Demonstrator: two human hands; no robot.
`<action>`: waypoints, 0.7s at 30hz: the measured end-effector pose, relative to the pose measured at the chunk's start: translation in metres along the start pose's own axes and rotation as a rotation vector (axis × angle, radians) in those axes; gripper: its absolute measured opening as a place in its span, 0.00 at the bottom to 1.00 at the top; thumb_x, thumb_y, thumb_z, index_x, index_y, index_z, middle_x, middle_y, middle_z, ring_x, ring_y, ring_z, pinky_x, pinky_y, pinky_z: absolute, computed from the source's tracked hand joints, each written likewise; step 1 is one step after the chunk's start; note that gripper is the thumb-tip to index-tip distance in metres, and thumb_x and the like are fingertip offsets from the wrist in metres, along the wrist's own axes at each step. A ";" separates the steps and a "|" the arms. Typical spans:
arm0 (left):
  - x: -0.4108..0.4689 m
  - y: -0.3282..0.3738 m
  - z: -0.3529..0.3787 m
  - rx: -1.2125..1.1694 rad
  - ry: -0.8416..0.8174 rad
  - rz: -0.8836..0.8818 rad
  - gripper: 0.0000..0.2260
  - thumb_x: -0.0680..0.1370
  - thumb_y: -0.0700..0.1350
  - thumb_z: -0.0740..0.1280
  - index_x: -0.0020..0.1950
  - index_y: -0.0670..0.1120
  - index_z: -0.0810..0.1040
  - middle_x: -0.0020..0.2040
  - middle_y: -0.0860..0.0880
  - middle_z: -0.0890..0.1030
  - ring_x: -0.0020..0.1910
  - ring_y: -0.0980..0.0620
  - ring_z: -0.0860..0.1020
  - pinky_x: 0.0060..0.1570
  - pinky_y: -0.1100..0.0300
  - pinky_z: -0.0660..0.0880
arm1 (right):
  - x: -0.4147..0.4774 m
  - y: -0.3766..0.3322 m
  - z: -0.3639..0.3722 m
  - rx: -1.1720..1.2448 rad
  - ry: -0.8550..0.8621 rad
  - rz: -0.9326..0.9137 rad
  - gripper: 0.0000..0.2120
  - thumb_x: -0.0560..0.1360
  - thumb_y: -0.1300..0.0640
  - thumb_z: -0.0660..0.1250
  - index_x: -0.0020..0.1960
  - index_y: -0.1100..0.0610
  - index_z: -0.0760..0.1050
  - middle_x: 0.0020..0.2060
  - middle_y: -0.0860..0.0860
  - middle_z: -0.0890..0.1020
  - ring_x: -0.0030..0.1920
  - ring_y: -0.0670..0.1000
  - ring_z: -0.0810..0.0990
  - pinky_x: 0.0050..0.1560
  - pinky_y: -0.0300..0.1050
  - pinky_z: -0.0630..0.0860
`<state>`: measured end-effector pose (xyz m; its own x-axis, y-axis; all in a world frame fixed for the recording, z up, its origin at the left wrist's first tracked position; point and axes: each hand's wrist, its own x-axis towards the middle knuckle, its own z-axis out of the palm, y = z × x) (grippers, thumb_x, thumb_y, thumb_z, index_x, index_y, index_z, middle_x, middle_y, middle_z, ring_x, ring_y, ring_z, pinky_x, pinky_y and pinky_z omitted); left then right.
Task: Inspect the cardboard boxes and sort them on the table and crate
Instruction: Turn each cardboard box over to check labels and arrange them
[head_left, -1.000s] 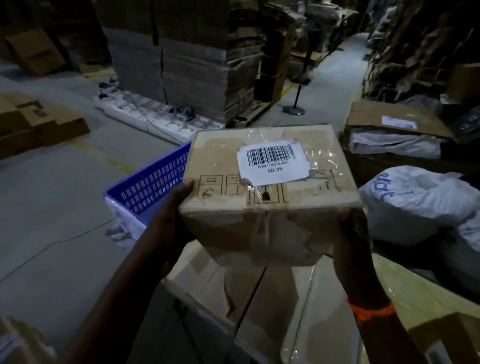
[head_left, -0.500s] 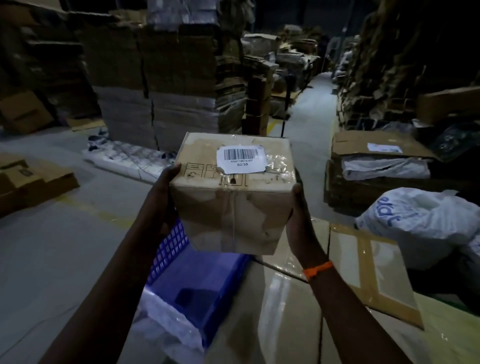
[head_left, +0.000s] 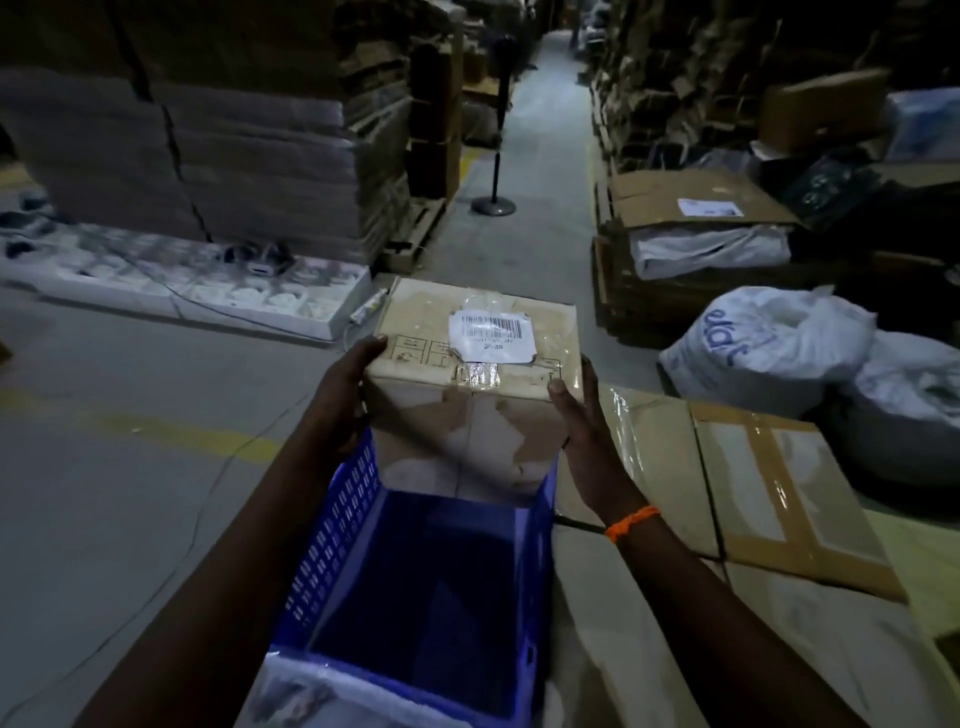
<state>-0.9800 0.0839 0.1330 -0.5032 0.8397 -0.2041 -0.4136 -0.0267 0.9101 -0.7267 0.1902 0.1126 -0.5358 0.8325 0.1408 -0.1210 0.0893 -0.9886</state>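
Cardboard box (head_left: 467, 426): taped, scuffed, barcode-labelled.

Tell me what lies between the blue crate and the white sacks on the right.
In the head view, flat taped cartons lie between crate and sacks; the right hand, holding the labelled box, crosses in front of them.

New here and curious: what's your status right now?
Left hand and right hand both grip the cardboard box. Box at far end of blue crate. Nothing visibly in the way.
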 end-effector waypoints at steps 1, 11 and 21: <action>0.008 -0.005 -0.001 -0.018 0.016 -0.022 0.17 0.81 0.51 0.65 0.63 0.41 0.81 0.56 0.42 0.85 0.54 0.45 0.85 0.51 0.55 0.82 | 0.005 0.003 -0.001 -0.029 -0.002 0.028 0.23 0.82 0.45 0.68 0.72 0.30 0.66 0.70 0.49 0.79 0.69 0.57 0.79 0.70 0.72 0.71; 0.078 -0.056 -0.024 0.084 0.108 -0.179 0.20 0.79 0.51 0.66 0.64 0.39 0.80 0.58 0.38 0.84 0.56 0.41 0.83 0.64 0.47 0.75 | 0.032 0.056 -0.006 -0.282 -0.024 0.239 0.26 0.81 0.50 0.70 0.73 0.32 0.65 0.67 0.41 0.81 0.67 0.45 0.79 0.73 0.56 0.73; 0.093 -0.062 -0.031 0.343 0.181 -0.043 0.18 0.77 0.56 0.70 0.59 0.44 0.85 0.52 0.45 0.86 0.52 0.45 0.85 0.54 0.51 0.80 | 0.040 0.062 -0.013 -0.377 -0.014 0.238 0.23 0.80 0.45 0.71 0.67 0.25 0.64 0.62 0.34 0.81 0.60 0.34 0.79 0.63 0.38 0.73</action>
<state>-1.0246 0.1473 0.0469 -0.6296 0.7258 -0.2772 -0.1747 0.2154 0.9608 -0.7447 0.2362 0.0562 -0.5237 0.8466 -0.0945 0.3184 0.0917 -0.9435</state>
